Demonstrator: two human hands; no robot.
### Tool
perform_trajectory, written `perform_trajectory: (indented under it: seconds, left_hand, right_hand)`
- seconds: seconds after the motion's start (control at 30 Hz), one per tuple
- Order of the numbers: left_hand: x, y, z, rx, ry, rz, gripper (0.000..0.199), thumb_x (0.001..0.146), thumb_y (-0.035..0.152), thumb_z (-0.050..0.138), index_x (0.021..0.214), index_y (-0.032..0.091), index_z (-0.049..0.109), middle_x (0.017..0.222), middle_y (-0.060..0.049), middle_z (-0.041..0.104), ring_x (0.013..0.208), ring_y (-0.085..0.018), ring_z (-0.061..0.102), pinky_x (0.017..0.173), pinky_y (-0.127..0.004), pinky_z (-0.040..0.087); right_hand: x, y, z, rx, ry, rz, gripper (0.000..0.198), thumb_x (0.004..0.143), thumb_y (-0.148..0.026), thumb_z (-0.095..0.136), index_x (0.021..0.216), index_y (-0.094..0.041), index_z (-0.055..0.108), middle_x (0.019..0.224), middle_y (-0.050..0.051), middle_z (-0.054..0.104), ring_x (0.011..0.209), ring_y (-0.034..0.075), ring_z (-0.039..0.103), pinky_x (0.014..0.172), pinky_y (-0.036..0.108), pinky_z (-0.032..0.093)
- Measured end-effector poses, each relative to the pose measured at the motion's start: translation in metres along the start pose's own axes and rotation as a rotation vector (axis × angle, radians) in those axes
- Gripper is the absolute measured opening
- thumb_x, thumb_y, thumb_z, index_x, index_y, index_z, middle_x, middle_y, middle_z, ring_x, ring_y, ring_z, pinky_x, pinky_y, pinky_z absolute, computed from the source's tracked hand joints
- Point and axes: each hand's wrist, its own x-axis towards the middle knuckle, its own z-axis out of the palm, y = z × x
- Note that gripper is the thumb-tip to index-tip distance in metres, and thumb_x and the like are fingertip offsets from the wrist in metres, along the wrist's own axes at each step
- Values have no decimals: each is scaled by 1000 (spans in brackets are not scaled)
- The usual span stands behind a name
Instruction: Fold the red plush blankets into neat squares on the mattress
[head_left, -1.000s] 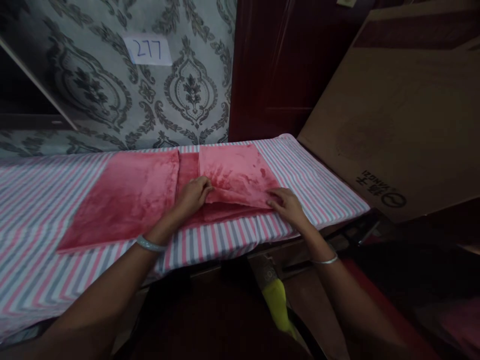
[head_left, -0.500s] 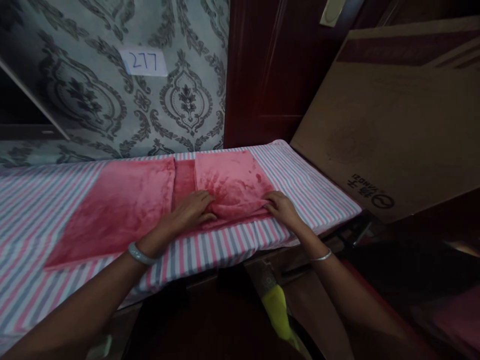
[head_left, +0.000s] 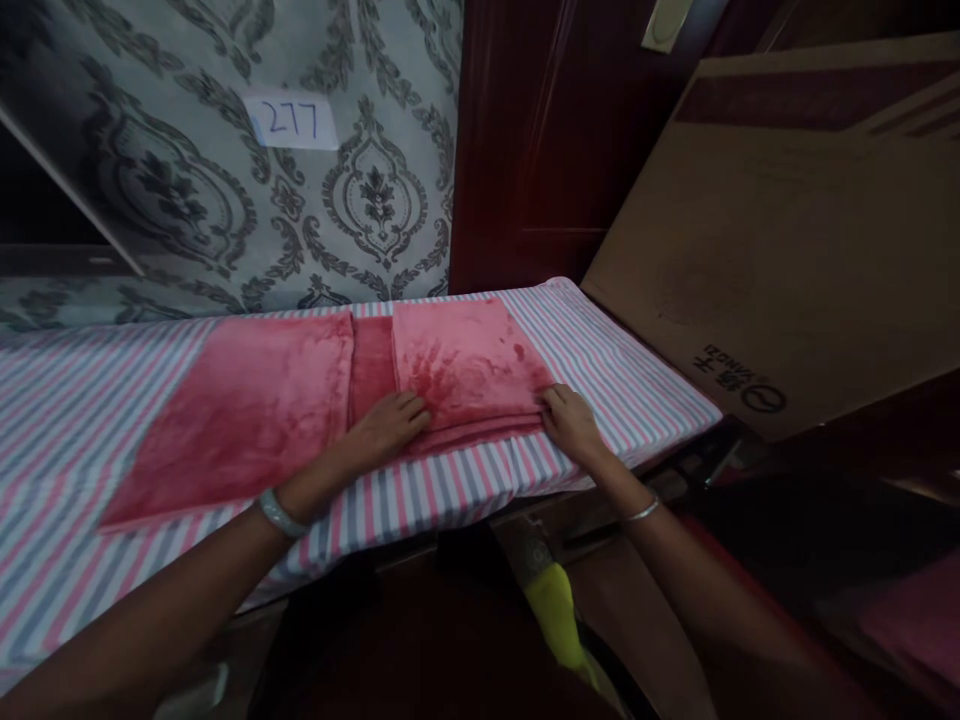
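Note:
A pink plush cloth (head_left: 255, 400) lies folded inward from both sides, with a narrow strip of its lower layer showing between the two panels. My left hand (head_left: 388, 427) rests on the front left corner of the right panel (head_left: 472, 350), its fingers curled over the edge. At the opposite front corner, my right hand (head_left: 571, 422) pinches the cloth's edge between thumb and fingers. Between the hands the front edge runs fairly straight, with the lower layers showing just below it. Hand-shaped marks and dark smudges show in the pile.
Under the cloth is a striped sheet (head_left: 645, 400) on a narrow table or bench. A large cardboard box (head_left: 810, 230) leans at the right, beside a dark red door (head_left: 525, 150). Patterned wallpaper (head_left: 382, 200) bears a paper marked 277 (head_left: 296, 120). Something yellow-green (head_left: 555, 610) hangs below the front edge.
The right panel's front edge, lifted and bunched between my hands before, now lies flatter and straighter. Both hands have stayed near its corners.

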Motion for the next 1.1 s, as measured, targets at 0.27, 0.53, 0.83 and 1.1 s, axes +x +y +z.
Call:
perform_trajectory:
  seconds: [0.27,0.53,0.83,1.1]
  left_hand:
    - [-7,1,2,-228,239,-170,30,90,23,64,119,18,63,118,-12,66,110,-26,62,95,-41,52]
    - [-8,8,11,-5,382,-5,21,99,16,48,86,18,64,87,-7,63,81,-20,55,72,-34,44]
    - [-17,17,13,18,454,85,13,99,14,53,92,17,63,91,-7,63,82,-19,56,75,-33,46]
    - [-23,30,10,-28,451,29,13,100,16,51,95,17,63,89,-7,65,82,-19,57,72,-33,49]
  right_hand:
    - [-5,8,-12,220,86,27,25,95,-28,56,114,-20,67,110,12,69,104,27,63,92,43,53]
    - [-12,10,-9,45,94,-7,27,99,-19,47,107,-20,72,107,12,72,101,27,63,92,44,54]
    - [-24,7,1,60,268,-50,26,100,-20,47,107,-20,72,107,12,72,101,26,65,91,45,57]
    - [-27,5,-1,80,280,-42,26,100,-31,50,109,-21,73,106,13,74,99,27,68,87,45,59]
